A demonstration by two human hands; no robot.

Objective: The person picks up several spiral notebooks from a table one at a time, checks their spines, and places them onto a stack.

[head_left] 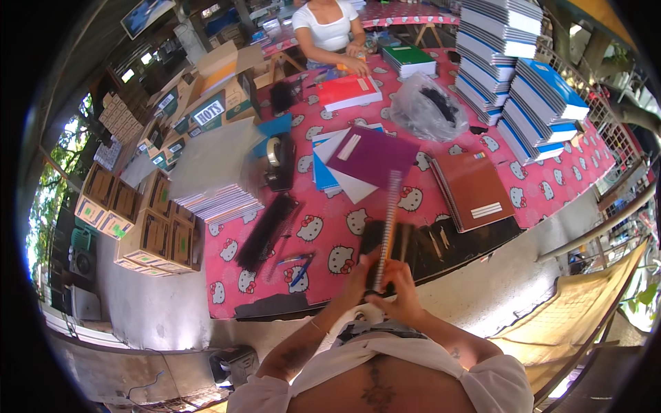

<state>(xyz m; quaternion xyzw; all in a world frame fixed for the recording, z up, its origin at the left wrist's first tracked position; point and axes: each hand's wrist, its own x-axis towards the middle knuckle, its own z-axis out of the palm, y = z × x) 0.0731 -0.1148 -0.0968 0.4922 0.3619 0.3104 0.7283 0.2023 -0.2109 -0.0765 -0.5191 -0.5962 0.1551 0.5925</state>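
Near the front edge of the table, both my hands hold a spiral notebook (389, 234) on edge, its coil turned up toward me and its far end blurred. My left hand (357, 281) closes on its left side at the near end. On the other side, my right hand (401, 292) has its fingers bent around the same end of the coil. Just beyond lies a purple cover (372, 157) over white and blue sheets (323, 162). To the right rests a brown spiral notebook (475, 191). A blue-handled tool (299, 270) lies to the left.
Black plastic coils (265, 234) and a tape dispenser (279, 162) sit left, beside a stack of notebooks (217, 179). Tall blue-edged notebook stacks (485, 62) stand right. A plastic bag (427, 110) holds black coils. Across the table a person (330, 31) handles items near a red book (350, 91).
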